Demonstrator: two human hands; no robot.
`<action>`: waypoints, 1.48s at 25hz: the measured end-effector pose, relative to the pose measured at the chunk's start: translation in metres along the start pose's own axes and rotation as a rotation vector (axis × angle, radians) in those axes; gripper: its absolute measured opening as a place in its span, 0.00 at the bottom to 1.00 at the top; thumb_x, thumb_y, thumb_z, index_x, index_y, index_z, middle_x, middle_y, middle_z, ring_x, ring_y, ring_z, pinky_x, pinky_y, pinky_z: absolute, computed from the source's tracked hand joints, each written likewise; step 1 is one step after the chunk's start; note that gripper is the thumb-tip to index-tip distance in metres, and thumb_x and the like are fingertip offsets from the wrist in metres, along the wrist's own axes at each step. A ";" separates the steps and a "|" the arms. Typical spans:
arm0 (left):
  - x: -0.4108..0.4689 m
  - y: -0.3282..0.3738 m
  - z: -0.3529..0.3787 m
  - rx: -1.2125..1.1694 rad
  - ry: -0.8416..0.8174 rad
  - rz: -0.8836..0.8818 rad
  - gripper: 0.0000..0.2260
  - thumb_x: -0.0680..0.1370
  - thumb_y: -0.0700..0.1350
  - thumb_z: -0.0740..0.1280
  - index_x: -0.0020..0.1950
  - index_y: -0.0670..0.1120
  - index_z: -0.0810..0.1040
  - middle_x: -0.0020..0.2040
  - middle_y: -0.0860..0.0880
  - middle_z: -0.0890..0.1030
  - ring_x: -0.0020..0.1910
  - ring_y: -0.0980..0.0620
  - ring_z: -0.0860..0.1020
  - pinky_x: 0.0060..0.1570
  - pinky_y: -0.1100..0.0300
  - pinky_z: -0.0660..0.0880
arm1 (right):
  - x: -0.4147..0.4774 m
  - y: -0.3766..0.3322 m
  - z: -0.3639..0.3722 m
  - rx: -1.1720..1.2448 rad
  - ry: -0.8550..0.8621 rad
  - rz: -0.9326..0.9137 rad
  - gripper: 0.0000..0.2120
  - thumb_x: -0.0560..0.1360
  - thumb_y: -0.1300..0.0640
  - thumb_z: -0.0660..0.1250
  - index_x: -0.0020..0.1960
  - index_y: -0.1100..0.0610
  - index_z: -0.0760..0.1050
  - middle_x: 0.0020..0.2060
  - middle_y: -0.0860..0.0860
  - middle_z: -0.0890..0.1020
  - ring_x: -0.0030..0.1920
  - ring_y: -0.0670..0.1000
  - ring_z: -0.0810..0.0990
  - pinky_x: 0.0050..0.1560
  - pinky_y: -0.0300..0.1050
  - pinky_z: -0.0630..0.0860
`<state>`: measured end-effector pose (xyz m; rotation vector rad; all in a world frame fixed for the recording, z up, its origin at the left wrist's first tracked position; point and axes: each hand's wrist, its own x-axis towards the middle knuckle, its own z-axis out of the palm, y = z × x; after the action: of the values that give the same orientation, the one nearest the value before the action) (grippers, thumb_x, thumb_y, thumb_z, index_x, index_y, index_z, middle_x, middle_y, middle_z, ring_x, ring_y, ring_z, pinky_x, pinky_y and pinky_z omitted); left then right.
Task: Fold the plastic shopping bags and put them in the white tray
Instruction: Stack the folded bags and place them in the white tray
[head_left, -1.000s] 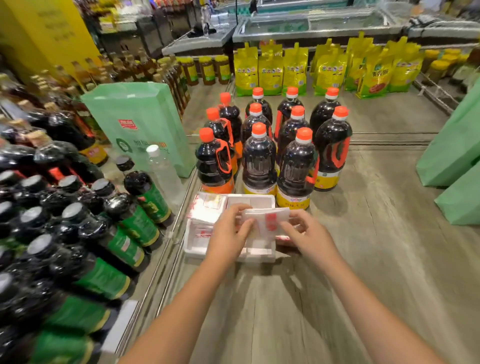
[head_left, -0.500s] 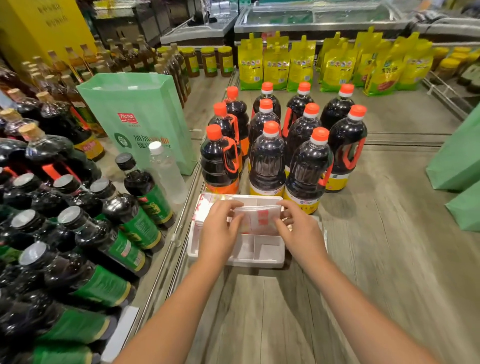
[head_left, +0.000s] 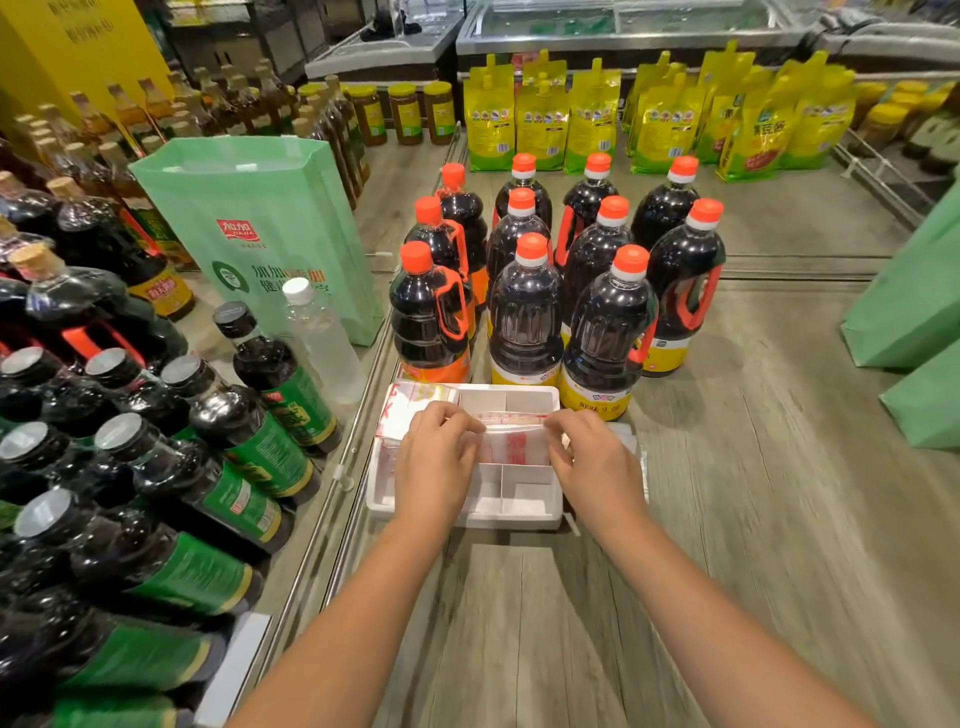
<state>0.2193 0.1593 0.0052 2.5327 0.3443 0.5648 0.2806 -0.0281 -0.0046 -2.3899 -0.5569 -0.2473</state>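
**Both hands at the tray.** We see the left hand (head_left: 436, 457) and the right hand (head_left: 597, 462) side by side over the white tray (head_left: 511, 521). Each pinches one end of a folded plastic bag (head_left: 514, 448), with curled fingers closed narrowly on its upper edge. The bag is translucent with red print and spans the tray's middle compartments above the dividers. We cannot tell whether its lower edge touches them. A stack of folded bags (head_left: 410, 410) lies in the tray's far-left compartment, partly hidden by the left hand. The tray sits on a wood-grain shelf surface (head_left: 727, 519), its left wall just beside a metal rail (head_left: 332, 514). The two forearms reach in over its near side.

**Surroundings.** Just behind the tray's far rim stands a block of dark bottles with orange caps (head_left: 524, 317); the front row closes off that side. Left of the rail we find:

- close-packed green-labelled bottles (head_left: 270, 395);
- a clear water bottle (head_left: 322, 338) with a white cap, upright near the tray's far-left corner;
- an upright green paper bag (head_left: 270, 234) behind the water bottle.

Further back, yellow pouches (head_left: 540, 119) stand in a row, with jars (head_left: 405, 111) to their left. At the right edge, well apart from the tray, are two more green bags (head_left: 914, 291). A pale flat thing (head_left: 640, 467) lies against the tray's right wall, largely covered by the right hand and too blurred for us to identify.
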 end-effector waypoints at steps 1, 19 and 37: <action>0.001 -0.001 0.001 0.013 -0.006 0.000 0.08 0.73 0.38 0.72 0.49 0.49 0.83 0.51 0.54 0.77 0.54 0.52 0.74 0.46 0.53 0.76 | 0.000 0.001 0.000 -0.006 -0.008 0.012 0.09 0.77 0.57 0.69 0.56 0.48 0.78 0.48 0.44 0.77 0.42 0.47 0.77 0.35 0.47 0.75; -0.014 0.077 0.045 0.157 -0.157 0.350 0.09 0.72 0.41 0.74 0.51 0.48 0.84 0.52 0.49 0.80 0.53 0.44 0.76 0.46 0.50 0.74 | -0.027 0.072 -0.051 0.130 -0.145 0.468 0.12 0.73 0.47 0.71 0.55 0.49 0.79 0.45 0.44 0.81 0.45 0.49 0.81 0.49 0.49 0.79; -0.019 0.083 0.046 -0.165 -0.207 0.147 0.19 0.80 0.52 0.67 0.69 0.48 0.72 0.60 0.53 0.76 0.60 0.53 0.72 0.60 0.59 0.69 | -0.032 0.074 -0.086 0.533 -0.238 0.454 0.04 0.77 0.56 0.70 0.50 0.49 0.79 0.46 0.47 0.83 0.40 0.46 0.79 0.42 0.42 0.75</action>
<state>0.2344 0.0638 0.0076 2.4408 0.0356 0.3632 0.2828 -0.1449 0.0092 -1.9575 -0.1404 0.3488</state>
